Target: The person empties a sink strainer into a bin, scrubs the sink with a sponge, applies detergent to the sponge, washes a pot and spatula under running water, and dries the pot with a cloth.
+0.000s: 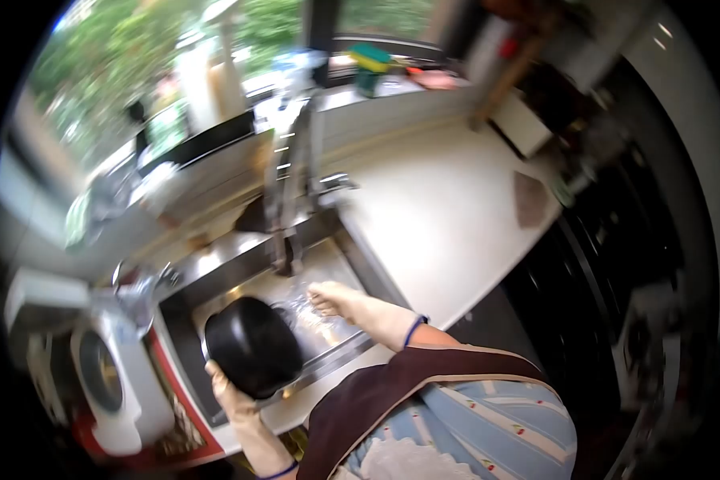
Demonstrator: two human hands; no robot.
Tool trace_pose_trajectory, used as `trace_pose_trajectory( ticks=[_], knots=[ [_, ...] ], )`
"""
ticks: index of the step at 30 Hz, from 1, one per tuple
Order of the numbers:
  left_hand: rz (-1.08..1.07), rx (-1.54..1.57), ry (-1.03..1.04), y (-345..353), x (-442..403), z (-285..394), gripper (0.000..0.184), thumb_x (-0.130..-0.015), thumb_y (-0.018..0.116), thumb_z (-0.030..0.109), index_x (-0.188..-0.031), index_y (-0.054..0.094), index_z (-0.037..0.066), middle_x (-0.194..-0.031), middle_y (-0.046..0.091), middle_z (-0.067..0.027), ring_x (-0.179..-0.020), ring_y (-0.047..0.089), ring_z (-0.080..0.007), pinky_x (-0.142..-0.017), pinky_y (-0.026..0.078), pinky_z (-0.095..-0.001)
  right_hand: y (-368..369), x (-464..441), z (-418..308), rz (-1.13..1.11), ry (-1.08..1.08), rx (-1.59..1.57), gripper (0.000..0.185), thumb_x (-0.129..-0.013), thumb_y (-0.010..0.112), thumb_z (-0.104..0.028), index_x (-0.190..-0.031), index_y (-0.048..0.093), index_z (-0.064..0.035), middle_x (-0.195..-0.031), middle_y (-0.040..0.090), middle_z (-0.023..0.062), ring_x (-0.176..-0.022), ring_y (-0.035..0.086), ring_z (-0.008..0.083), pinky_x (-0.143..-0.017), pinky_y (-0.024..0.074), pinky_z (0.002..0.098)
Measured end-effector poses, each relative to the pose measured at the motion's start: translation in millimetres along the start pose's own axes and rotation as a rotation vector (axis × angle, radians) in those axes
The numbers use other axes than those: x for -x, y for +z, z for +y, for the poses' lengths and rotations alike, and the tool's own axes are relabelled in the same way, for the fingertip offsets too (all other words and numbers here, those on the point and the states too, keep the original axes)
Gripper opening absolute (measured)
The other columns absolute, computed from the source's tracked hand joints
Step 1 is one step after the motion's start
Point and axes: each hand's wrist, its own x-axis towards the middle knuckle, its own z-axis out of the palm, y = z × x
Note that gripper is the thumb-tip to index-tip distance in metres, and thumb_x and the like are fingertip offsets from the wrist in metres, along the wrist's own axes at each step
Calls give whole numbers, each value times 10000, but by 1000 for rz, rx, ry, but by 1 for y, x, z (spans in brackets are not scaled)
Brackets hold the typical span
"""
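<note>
Both my hands wear pale gloves with blue cuffs. My left hand [228, 392] grips the near left edge of a round black pot [252, 348], tilted over the sink [360, 260], its smooth dark side facing me. My right hand [332, 300] is over the sink, right of the pot and below the tap [284, 176]. Its fingers are curled closed; what they hold is blurred. Something clear and shiny, perhaps water or plastic, shows between the right hand and the pot.
A pale counter [432, 208] runs right of the sink, with a brownish flat item [530, 200] on it and a black stove [608, 232] beyond. Bottles and a green-and-yellow sponge holder [368, 68] stand along the window ledge. A white appliance [124, 384] is at left.
</note>
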Motion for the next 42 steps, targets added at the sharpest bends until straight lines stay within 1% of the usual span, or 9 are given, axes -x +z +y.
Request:
trace_pose_trajectory(
  ticks=[2, 9, 14, 20, 28, 34, 38, 40, 42],
  knots=[
    [15, -156, 65, 5, 7, 1, 616, -941, 435, 509, -1288, 470, 2, -1246, 552, -147, -1066, 593, -283, -943, 488, -403, -21, 31, -1, 240, -123, 301, 306, -877, 578, -348, -1035, 599, -87, -966, 645, 50, -807, 591, 138, -699, 496, 286],
    [111, -314, 36, 31, 9, -2, 672, -902, 478, 559, -1285, 474, 6, -1235, 549, -159, -1055, 597, -293, -918, 512, -399, -131, 94, -4, 454, -153, -355, 170, -888, 557, -204, -913, 630, -53, -828, 670, 43, -632, 595, 109, -519, 495, 204],
    [88, -405, 64, 59, 6, -25, 658, -903, 494, 544, -1263, 494, -7, -1203, 575, -160, -1042, 604, -285, -933, 491, -408, -275, 98, 1, 789, -299, -572, 137, -905, 508, -143, -882, 617, -65, -627, 559, 13, -424, 437, 66, -349, 306, 205],
    [42, -658, 130, 109, 8, -80, 586, -946, 449, 491, -1111, 571, -58, -1034, 643, -151, -877, 649, -244, -820, 529, -348, -474, 122, 0, 1467, -173, -105, 366, -854, 504, -378, -1019, 592, -64, -934, 558, 76, -810, 458, 194, -691, 328, 304],
    [138, -726, 156, 203, 25, -132, 569, -946, 449, 490, -992, 619, -50, -906, 672, -134, -757, 658, -225, -715, 539, -328, -596, 140, 41, 1720, 160, 803, 546, -824, 514, -536, -1160, 579, -111, -1292, 511, 123, -1266, 392, 293, -1035, 338, 442],
    [77, -880, 164, 224, 27, -137, 601, -920, 483, 529, -1005, 629, -47, -920, 673, -117, -798, 645, -192, -749, 512, -295, -619, 156, -3, 1463, 122, 569, 284, -858, 544, -313, -1034, 619, -102, -1179, 586, 161, -1096, 536, 352, -924, 422, 438],
    [-25, -881, 166, 247, 29, -135, 565, -949, 460, 460, -1008, 648, -69, -972, 671, -143, -869, 644, -204, -819, 499, -315, -551, 201, -53, 1477, -487, -11, 389, -914, 519, -404, -1051, 544, -41, -1046, 608, 126, -996, 581, 257, -842, 438, 383],
    [24, -942, 121, 248, 25, -133, 550, -956, 447, 455, -1017, 656, -49, -980, 675, -106, -870, 638, -173, -815, 488, -295, -491, 227, -74, 1125, -941, -446, 330, -915, 553, -383, -1007, 550, -67, -1005, 580, 62, -920, 545, 177, -827, 438, 319],
    [132, -1026, 110, 230, 15, -139, 581, -921, 466, 540, -1026, 672, 7, -960, 679, -73, -843, 624, -152, -774, 468, -282, -434, 260, -91, 1090, -971, -417, 250, -919, 571, -283, -968, 552, -39, -971, 572, 55, -864, 552, 147, -797, 446, 274]
  ],
)
